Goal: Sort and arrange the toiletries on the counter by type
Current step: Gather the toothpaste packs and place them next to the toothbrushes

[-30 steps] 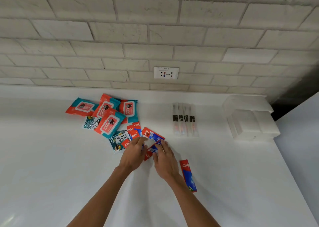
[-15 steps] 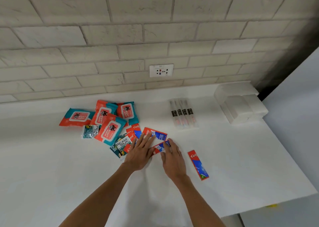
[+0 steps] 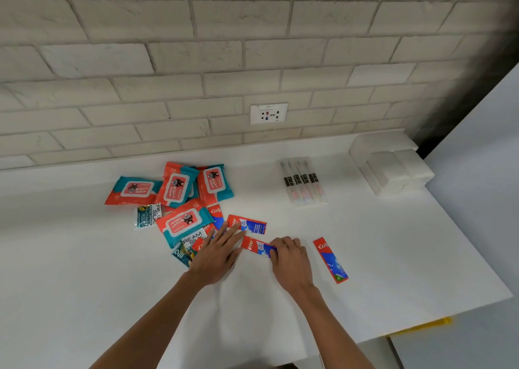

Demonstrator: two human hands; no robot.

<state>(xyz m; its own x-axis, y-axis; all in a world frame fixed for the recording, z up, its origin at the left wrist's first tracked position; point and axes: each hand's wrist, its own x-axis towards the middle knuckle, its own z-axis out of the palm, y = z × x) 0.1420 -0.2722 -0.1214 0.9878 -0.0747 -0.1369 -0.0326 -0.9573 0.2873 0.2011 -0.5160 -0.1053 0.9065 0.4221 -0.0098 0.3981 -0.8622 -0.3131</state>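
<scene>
Several red-and-teal wipes packs [image 3: 179,197] lie heaped at the back left of the white counter [image 3: 84,256]. Cream Silk sachets [image 3: 148,214] lie among them. My left hand [image 3: 216,253] lies flat with straight fingers on red toothpaste sachets, its fingertips touching one toothpaste sachet [image 3: 250,224]. My right hand [image 3: 290,259] has its fingers curled on the blue end of another toothpaste sachet [image 3: 255,245]. A third toothpaste sachet [image 3: 330,260] lies apart to the right. Wrapped toothbrushes [image 3: 303,183] lie side by side at the back.
A stack of white blocks [image 3: 393,169] stands at the back right corner. A wall socket [image 3: 269,113] is set in the brick wall behind. The counter's right edge runs diagonally past the lone sachet; something yellow [image 3: 427,325] shows below it.
My left hand has flattened out from curled fingers onto the sachets. My right hand has drawn one toothpaste sachet a little toward the right, away from the pile.
</scene>
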